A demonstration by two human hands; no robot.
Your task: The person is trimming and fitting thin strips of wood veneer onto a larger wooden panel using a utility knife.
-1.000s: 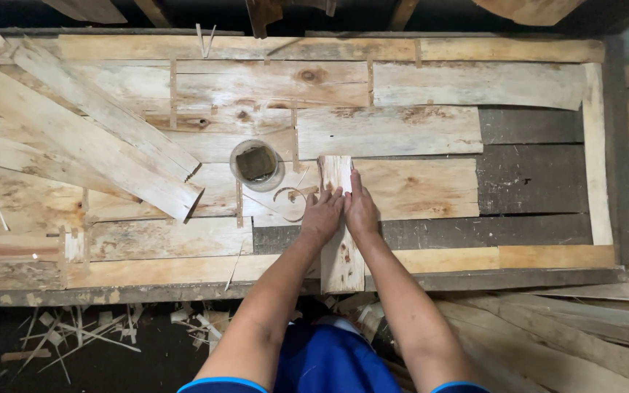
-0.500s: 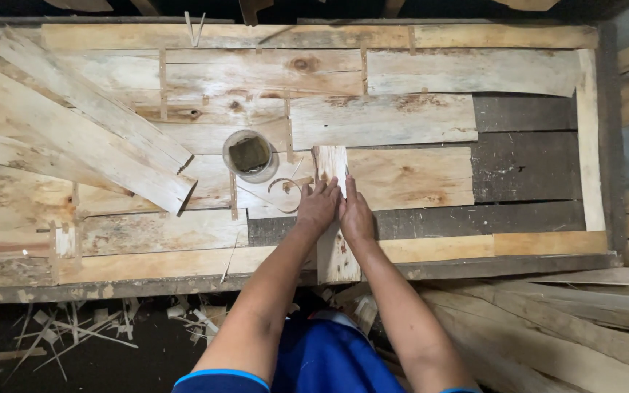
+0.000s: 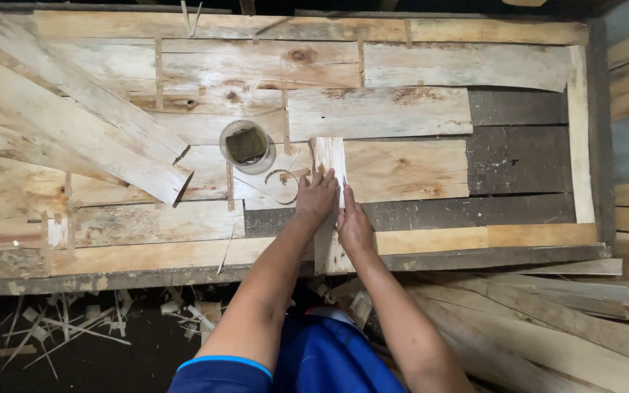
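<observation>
Hands lay side by side on a short upright board (image 3: 328, 164): the left hand (image 3: 317, 200) flat on its left edge, the right hand (image 3: 353, 227) flat on its right edge lower down, both pressing rather than gripping, fingers extended. The board stood crosswise to the long planks, reaching from the front rail (image 3: 431, 240) of the tabletop (image 3: 518, 156) up to a wide plank (image 3: 380, 113). A round clear container (image 3: 246, 146) with a dark square block inside sat just left of the board's top end, and a curled wood shaving (image 3: 283, 185) lay between it and the left hand.

Judged risks: rough, splintered edges ran under both palms, so a sliding push could drive a splinter into a finger; a sideways shove could knock the container; the near end overhung the rail and could tip if weight came off the far end. Loose slanted planks (image 3: 74, 124) at left rested unevenly and could slide.

Compared with a second before, both hands had drawn nearer the person along the board, with the left hand nearer its edge, and the view had shifted slightly; the board and container kept their places.
</observation>
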